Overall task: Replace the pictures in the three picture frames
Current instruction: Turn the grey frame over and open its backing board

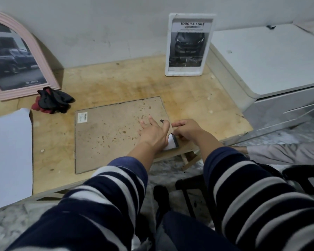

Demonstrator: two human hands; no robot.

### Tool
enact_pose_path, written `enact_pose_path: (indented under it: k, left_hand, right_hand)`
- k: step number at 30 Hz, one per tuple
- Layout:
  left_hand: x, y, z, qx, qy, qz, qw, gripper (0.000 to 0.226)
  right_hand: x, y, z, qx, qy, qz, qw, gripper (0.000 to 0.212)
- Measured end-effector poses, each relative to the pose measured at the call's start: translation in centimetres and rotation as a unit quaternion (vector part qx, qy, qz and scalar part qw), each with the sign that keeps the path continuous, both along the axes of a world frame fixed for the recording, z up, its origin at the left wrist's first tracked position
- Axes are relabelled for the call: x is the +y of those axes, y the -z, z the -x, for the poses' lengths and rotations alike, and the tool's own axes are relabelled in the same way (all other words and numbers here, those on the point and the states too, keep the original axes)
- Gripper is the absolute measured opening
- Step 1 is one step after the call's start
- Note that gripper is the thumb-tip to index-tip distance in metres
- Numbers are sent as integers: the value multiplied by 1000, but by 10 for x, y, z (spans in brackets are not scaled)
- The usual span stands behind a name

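A picture frame [112,134] lies face down on the wooden table [116,87], its stained brown backing board up. My left hand [153,132] presses flat on the board near its right edge. My right hand [186,129] pinches at that right edge, where a white sheet corner [170,144] and a dark frame edge show from under the board. A white frame [188,45] with a car picture stands against the wall at the back. A pink arched frame [16,57] with a truck picture leans at the far left.
A black and red cloth bundle [53,100] lies left of the flat frame. White paper sheets [9,153] cover the table's left end. A white cabinet [272,66] stands to the right. A black chair [304,178] is at the lower right.
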State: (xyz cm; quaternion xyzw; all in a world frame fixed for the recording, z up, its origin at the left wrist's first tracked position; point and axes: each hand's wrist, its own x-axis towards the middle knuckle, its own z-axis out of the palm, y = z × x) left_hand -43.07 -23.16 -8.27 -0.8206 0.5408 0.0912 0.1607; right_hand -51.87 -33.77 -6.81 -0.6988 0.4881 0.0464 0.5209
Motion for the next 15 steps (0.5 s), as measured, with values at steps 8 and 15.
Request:
enact_pose_path:
  k: [8,15]
  left_hand:
    - [-6,7,-3,33,-34,-11,999,47]
    - [-3,-1,-2,34,-36,-1,999,55]
  right_hand:
    - [-13,9,-11,4,28,51,998,23]
    - [-30,8,-30,-5,44,38,998,21]
